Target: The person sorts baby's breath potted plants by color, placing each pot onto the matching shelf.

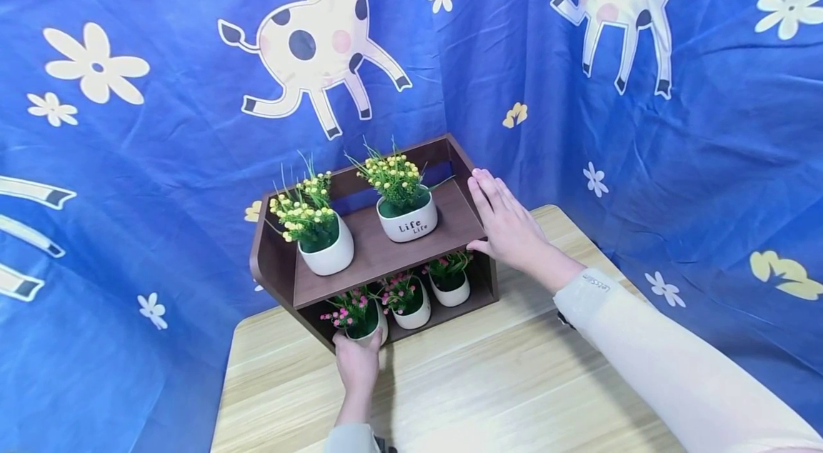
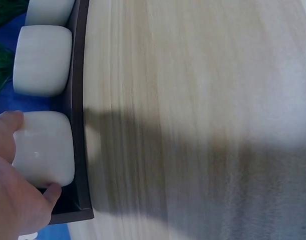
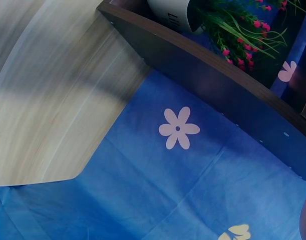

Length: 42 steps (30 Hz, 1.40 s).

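Observation:
My left hand (image 1: 358, 367) grips a white pot with pink flowers (image 1: 366, 317) at the left end of the lower shelf. In the left wrist view, thumb and finger lie on opposite sides of this pot (image 2: 44, 147). My right hand (image 1: 511, 230), fingers straight, rests against the right side panel of the brown two-tier shelf (image 1: 360, 253). Two more pink-flowered pots stand on the lower tier, one in the middle (image 1: 414, 306) and one at the right (image 1: 452, 290). On the upper tier are two white pots with yellow flowers, left (image 1: 331, 249) and right (image 1: 408, 217).
The shelf stands toward the back of a light wooden table (image 1: 469, 381), near its left rear edge. Blue curtains (image 1: 193, 153) with giraffes and flowers hang close behind and at both sides. The right wrist view shows the table's corner (image 3: 67, 160) beside the shelf's side panel (image 3: 203, 90).

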{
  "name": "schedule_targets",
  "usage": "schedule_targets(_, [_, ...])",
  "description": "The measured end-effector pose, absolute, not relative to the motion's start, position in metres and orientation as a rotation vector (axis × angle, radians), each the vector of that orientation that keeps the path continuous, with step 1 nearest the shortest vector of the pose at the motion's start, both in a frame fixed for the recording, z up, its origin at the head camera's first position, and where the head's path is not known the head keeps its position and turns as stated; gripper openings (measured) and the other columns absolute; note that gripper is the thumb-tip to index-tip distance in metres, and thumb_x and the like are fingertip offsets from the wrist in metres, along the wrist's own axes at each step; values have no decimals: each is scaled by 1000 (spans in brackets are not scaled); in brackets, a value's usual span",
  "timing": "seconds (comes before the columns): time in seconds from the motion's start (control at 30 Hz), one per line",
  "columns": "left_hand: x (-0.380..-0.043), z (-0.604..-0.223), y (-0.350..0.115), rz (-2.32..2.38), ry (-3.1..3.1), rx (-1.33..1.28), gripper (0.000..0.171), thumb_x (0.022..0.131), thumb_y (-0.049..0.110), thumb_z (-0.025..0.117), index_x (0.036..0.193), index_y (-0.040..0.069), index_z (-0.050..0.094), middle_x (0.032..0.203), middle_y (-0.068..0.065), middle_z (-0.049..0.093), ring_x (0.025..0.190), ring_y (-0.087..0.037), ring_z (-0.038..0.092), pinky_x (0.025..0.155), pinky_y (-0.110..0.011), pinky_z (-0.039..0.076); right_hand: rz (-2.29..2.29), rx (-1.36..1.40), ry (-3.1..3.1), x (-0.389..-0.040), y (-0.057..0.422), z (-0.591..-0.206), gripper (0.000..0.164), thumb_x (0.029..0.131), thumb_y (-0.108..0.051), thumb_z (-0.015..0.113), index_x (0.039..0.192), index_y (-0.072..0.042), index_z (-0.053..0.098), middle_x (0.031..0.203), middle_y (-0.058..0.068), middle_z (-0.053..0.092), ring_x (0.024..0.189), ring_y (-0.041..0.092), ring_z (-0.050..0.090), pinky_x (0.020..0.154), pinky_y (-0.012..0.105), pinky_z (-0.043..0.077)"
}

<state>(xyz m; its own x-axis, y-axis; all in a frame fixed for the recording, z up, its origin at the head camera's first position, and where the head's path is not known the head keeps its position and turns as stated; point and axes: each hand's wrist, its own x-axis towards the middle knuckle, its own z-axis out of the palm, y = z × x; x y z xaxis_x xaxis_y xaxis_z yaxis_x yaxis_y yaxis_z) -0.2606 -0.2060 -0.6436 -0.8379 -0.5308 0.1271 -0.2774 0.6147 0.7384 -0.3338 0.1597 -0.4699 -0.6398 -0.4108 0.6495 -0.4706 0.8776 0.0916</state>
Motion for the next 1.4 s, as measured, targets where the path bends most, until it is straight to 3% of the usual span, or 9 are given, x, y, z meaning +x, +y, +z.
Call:
schedule_targets(0.37, [-268,-648,-210,-980,-2502,623,85,78,41,85,129,-11,41,115,-39,60,110,-57,59,95,-63,49,134,640,-2350,-331,157,-466,139,65,-58,89,161,-3,4,171,16,3,159,29,9,132,41,11])
schedule_targets(0.7, [-277,-652,-211,-967,-2551,650,94,81,43,80,138,-14,32,125,-42,55,115,-57,57,98,-63,48,119,633,-2371,-330,157,-467,139,66,-60,87,161,-4,2,171,15,1,160,28,7,132,40,9])
schedule_targets(1.4, [-278,-647,-206,-858,-2578,574,93,81,40,79,135,-20,33,124,-43,53,116,-57,53,102,-62,45,120,635,-2343,-334,160,-470,140,64,-58,89,161,-4,3,171,16,3,159,29,9,132,41,10])
